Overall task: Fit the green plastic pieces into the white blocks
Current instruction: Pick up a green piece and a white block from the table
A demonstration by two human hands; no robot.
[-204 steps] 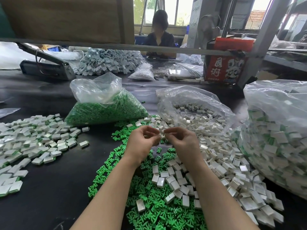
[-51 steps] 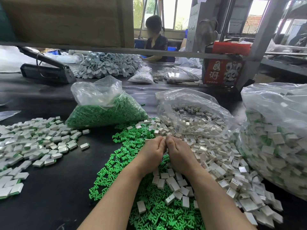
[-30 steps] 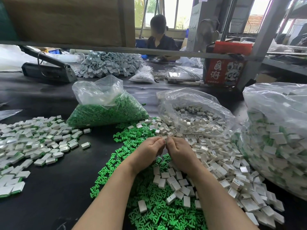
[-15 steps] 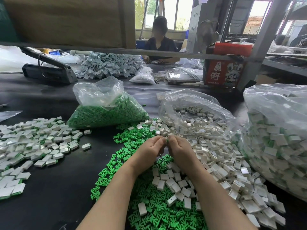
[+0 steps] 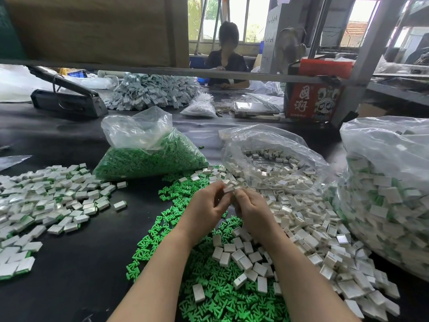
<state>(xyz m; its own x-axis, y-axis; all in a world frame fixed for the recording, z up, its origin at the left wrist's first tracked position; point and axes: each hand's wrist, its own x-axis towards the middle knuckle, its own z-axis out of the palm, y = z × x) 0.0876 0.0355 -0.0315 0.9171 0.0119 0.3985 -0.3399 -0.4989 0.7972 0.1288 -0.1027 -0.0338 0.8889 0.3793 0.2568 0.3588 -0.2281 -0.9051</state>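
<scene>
Nearest the desk's front edge, loose green pieces point(image 5: 216, 296) lie scattered in a wide patch, with white blocks point(image 5: 308, 231) strewn over them and banked up toward the right. Above this patch both forearms reach in and the hands meet. The left hand point(image 5: 206, 205) has its fingers curled and pinches a white block point(image 5: 228, 188) at the fingertips; the right hand point(image 5: 249, 205) is curled too, its fingertips pressed against the same block, though whether a green piece sits between them I cannot tell, as the fingers hide it. It looks like one insert is being pushed home. Toward the desk's left edge lies a spread of finished blocks point(image 5: 46, 201), white with green showing at their ends, and along the right edge a big bag point(image 5: 390, 194) bulges with more of the same, so a good share of the work seems done. Much is left, though: behind the hands an open bag of white blocks point(image 5: 271, 159) is partly full, and left of it a bag of green pieces point(image 5: 148, 156) is well stocked. Farther back stand a grey heap point(image 5: 151, 91), a sealing tool point(image 5: 67, 98) at the back left and a red box point(image 5: 313, 98), and another person point(image 5: 228, 63) sits at the far edge.
</scene>
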